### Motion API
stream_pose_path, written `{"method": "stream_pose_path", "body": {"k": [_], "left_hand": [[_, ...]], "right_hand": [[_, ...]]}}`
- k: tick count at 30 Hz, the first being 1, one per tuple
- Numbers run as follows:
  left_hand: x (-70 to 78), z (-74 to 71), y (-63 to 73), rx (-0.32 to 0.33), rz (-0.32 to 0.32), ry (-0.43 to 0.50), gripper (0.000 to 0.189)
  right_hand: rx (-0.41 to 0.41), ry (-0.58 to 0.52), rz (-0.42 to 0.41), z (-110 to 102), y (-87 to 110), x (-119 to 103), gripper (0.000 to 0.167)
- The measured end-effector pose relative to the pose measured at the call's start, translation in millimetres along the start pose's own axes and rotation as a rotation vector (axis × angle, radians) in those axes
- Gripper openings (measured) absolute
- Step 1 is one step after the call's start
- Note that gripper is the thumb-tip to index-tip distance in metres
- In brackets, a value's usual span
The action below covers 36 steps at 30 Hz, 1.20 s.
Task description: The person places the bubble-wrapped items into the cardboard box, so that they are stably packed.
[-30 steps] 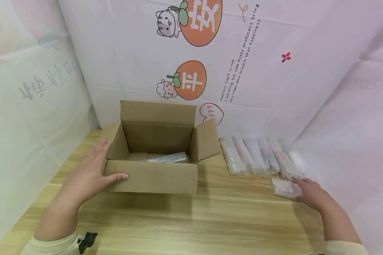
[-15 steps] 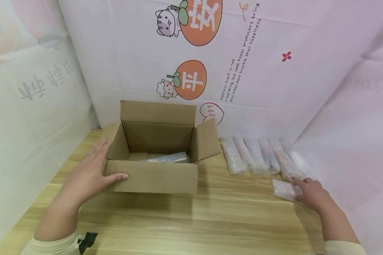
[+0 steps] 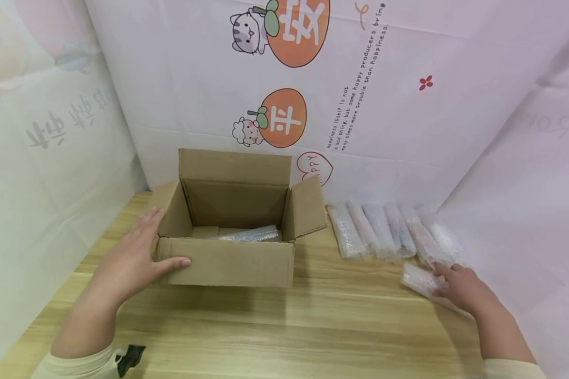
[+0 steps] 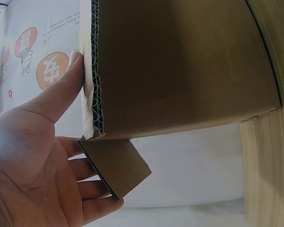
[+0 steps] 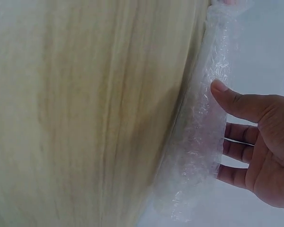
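My left hand (image 3: pixel 128 259) grips the near left corner of an open cardboard box (image 3: pixel 229 263), thumb along the front flap. In the left wrist view its fingers (image 4: pixel 92 189) lie behind a side flap (image 4: pixel 116 165). On the right, my right hand (image 3: pixel 466 288) holds a bubble-wrapped package (image 3: pixel 422 280) by its right end, just above or on the table. The right wrist view has the thumb on one face of the package (image 5: pixel 194 137) and fingers at its other side. What the wrap contains is unclear.
Several bubble-wrapped packages (image 3: pixel 381 231) lie side by side behind my right hand. Another wrapped item (image 3: pixel 256 234) sits inside the box. Printed white sheets (image 3: pixel 208 95) wall the back and both sides of the wooden table (image 3: pixel 313 331).
The package in my right hand has turned and tilted, its left end now slightly higher and its lower edge showing under the hand. My left hand and the box have not moved.
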<state>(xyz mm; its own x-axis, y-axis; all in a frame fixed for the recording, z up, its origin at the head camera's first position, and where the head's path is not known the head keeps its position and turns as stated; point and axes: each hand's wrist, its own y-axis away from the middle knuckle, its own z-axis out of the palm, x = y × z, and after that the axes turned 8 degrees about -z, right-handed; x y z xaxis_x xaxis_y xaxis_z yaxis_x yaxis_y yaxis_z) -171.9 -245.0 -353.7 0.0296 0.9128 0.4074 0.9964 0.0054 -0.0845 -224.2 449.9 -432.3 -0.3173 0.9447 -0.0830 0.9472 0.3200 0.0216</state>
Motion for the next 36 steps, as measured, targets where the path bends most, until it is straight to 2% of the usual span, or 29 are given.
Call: {"method": "stream_pose_path", "body": {"k": [5, 11, 20, 27, 36], "left_hand": [[-1.1, 0.4, 0.7, 0.002, -0.003, 0.004, 0.126], [-1.7, 1.0, 0.9, 0.001, -0.003, 0.007, 0.125], [-1.3, 0.5, -0.7, 0.0, -0.008, 0.002, 0.125], [-0.7, -0.3, -0.1, -0.001, -0.004, 0.009, 0.125], [-0.9, 0.1, -0.5, -0.005, -0.011, 0.0, 0.125]], "right_hand": [[0.042, -0.01, -0.026, -5.9, -0.1, -8.2, 0.057], [0.045, -0.027, -0.023, -17.4, -1.7, -24.2, 0.06], [0.096, 0.001, -0.074, -35.3, -9.3, -54.6, 0.054], [0.108, 0.011, -0.09, -51.3, -15.6, -80.1, 0.056], [0.15, 0.045, -0.129, -66.6, -22.6, -102.3, 0.052]]}}
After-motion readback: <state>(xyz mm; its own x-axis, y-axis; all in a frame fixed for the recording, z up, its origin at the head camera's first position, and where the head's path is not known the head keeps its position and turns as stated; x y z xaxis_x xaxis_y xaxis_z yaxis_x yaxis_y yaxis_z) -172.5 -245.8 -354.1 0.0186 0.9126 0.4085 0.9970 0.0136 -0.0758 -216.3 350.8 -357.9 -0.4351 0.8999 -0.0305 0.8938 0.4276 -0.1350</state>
